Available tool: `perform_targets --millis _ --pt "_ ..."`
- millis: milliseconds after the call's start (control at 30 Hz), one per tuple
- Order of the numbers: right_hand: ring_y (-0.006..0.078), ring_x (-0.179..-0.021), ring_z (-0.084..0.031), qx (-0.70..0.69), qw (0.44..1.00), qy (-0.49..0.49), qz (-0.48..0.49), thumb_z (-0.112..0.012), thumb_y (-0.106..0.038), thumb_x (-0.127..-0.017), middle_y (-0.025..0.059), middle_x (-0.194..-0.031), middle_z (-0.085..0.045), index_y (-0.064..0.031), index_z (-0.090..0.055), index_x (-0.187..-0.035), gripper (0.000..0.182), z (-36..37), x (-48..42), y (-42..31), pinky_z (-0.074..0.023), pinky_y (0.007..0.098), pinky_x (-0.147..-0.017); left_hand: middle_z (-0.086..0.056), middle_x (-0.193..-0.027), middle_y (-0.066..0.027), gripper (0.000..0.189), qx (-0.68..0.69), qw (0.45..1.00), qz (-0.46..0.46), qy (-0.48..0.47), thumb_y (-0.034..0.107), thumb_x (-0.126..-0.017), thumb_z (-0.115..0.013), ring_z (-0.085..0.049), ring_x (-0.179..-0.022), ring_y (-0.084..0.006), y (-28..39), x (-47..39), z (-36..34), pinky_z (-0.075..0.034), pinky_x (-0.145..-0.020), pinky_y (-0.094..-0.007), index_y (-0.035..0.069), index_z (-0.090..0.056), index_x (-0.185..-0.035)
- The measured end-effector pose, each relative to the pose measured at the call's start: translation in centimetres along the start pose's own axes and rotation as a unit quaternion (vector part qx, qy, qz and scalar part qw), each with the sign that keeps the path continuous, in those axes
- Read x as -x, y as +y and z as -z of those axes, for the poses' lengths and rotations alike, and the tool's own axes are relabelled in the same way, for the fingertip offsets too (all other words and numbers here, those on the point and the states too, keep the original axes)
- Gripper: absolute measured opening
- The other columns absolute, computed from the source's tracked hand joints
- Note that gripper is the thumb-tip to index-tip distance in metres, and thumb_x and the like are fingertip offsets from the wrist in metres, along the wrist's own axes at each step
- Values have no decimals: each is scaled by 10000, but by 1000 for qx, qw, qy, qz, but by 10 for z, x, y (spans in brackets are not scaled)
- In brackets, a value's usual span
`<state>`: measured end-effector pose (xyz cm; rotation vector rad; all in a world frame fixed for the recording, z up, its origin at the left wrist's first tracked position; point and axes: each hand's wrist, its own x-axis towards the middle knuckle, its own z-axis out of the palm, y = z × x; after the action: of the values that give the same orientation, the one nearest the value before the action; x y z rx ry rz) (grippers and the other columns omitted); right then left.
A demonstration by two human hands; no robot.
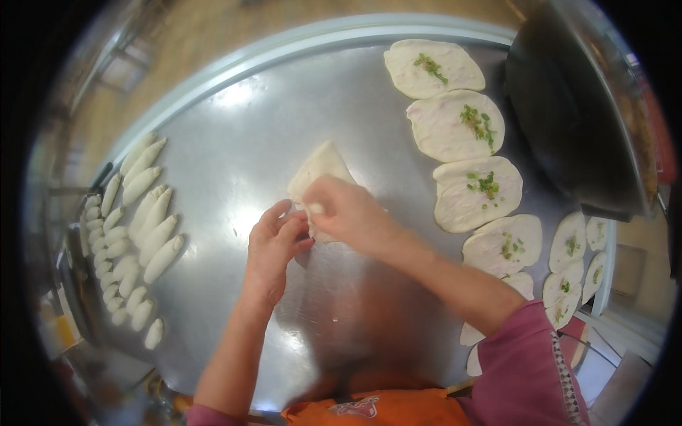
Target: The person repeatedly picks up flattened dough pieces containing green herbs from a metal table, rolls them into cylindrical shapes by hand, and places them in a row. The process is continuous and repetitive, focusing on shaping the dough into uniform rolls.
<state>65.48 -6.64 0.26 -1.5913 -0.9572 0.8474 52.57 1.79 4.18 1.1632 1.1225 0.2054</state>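
Observation:
A folded dough piece (323, 158) lies on the steel worktop in front of me, its far end forming a point. My right hand (341, 213) covers its middle and pinches the near-left edge between thumb and bent fingers. At that same edge, from the left, my left hand (277, 239) has thumb and fingertips closed on the dough. Both hands meet there, and the right one hides much of the piece. A strip of its near edge shows below the right hand.
Several spindle-shaped dough rolls (158, 234) lie in rows at the left. Flattened dough sheets (445, 125) topped with chopped scallion (487, 185) line the right side. A large dark pan (565, 106) stands at the far right. The steel worktop (224, 160) ends at a pale raised rim (319, 29).

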Motion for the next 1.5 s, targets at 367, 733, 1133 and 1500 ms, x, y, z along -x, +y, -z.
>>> perform_targets --millis 367,733,1133,1500 --pt "116 -774 -595 -134 974 69 -171 -640 -142 -850 43 -900 -655 -1 -621 -1082 272 82 13 13 -500 272 -689 -618 -761 -64 299 -293 952 -64 -55 248 -842 -593 -575 -742 -184 6 -32 -8 -471 -681 -303 -50 -608 -828" --pt "175 -1092 -546 -430 880 174 -105 -510 -212 -972 111 -1242 -540 0 -472 -1199 313 -44 47 -52 -459 333 -940 -618 -1072 -79 283 125 982 -136 -37 165 -895 -538 -582 -922 -145 4 51 6 -474 -827 -272 -30 -607 -1087" --pt "220 -1107 -556 -525 777 -67 -340 -441 -144 -985 133 -1203 -560 38 -477 -1261 333 -272 109 -45 -462 358 -958 -605 -938 -42 164 332 908 -82 242 213 -896 -563 -606 -862 -138 -166 220 271 -526 -745 -304 58 -519 -927" --pt "177 -1108 -564 147 961 -174 155 -478 -87 -953 80 -1191 -610 -46 -577 -1221 288 -331 179 -59 -454 322 -954 -621 -889 -68 320 334 926 52 170 90 -875 -619 -614 -768 -146 -224 235 271 -548 -641 -278 68 -456 -1149"
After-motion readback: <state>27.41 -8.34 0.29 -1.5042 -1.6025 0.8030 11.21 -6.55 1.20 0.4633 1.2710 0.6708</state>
